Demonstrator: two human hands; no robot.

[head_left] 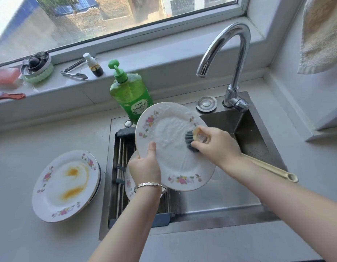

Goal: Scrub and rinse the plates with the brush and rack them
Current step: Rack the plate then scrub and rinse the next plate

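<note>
A green pump bottle of dish liquid (130, 95) stands upright on the grey counter (22, 138) below the window sill (164, 59). To its right are a round metal cap (206, 104) and a chrome gooseneck faucet (234, 59). On the sill, metal tongs (74, 71) lie just beside a small upright dark bottle (94, 66). A beige towel (322, 35) hangs at the upper right.
</note>
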